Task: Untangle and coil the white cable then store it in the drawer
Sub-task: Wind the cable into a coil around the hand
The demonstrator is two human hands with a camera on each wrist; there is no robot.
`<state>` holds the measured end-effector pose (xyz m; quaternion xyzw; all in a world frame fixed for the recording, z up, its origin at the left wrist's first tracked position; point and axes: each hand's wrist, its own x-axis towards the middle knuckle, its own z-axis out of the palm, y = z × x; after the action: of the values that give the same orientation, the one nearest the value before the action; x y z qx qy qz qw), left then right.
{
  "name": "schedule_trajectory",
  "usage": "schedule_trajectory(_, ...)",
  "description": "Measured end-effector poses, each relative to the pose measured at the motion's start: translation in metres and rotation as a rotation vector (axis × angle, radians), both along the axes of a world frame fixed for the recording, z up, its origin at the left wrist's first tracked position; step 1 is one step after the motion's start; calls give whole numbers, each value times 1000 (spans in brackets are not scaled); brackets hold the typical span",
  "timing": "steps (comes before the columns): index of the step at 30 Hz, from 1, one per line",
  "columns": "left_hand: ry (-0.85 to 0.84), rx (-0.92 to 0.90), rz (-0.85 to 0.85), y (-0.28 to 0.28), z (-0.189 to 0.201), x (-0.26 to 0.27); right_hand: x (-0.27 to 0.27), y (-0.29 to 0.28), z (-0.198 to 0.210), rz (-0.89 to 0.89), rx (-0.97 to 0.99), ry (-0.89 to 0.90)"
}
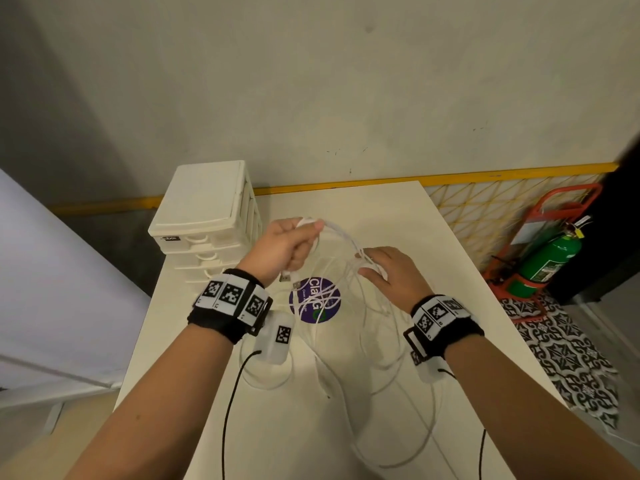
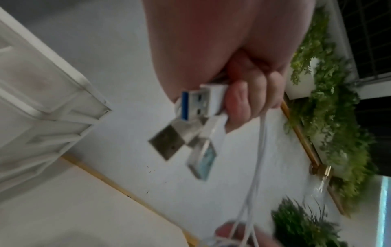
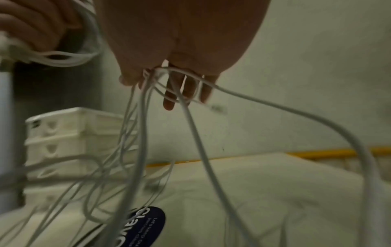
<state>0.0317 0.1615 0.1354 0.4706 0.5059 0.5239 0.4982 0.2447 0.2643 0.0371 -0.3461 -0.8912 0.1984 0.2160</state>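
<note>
Drawers (image 1: pixel 207 216) look shut, back left on the table (image 1: pixel 398 209). Left hand (image 1: pixel 280 247) is fisted round the cable (image 1: pixel 341 234) just behind its plugs (image 2: pixel 196 103), and the rest hangs in tangled loops down to the tabletop. Right hand (image 1: pixel 388 271) is loose, with strands draped over straight fingers. I'd anchor the plug end and comb slowly down the strands. No yanking, or the knots will tighten.

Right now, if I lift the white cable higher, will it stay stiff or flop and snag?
Probably floppy: the white cable sags in loose loops from the right hand. Likely light, since fingers alone carry it. It may snag, because strands cross on the table.
</note>
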Motion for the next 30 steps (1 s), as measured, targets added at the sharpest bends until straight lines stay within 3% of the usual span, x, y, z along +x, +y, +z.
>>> schedule_trajectory(2,-91,52,50,1,6,-5,8,2,-5,-82,-112,-8)
schedule_trajectory(6,-72,98,171,1,14,-12,19,4,-16,-150,-348,27)
schedule_trajectory(9,-92,99,253,1,11,-12,21,6,-15,-181,-414,34)
schedule_trajectory(13,-247,109,430,3,11,-22,29,11,-21,-220,-463,-30)
schedule_trajectory(20,-119,135,646,0,19,-29,43,6,-29,-373,-522,-300)
schedule_trajectory(26,194,-16,473,10,8,-17,22,-1,-8,-303,-597,111)
schedule_trajectory(30,225,-84,325,9,4,-5,-4,-5,22,-182,-485,231)
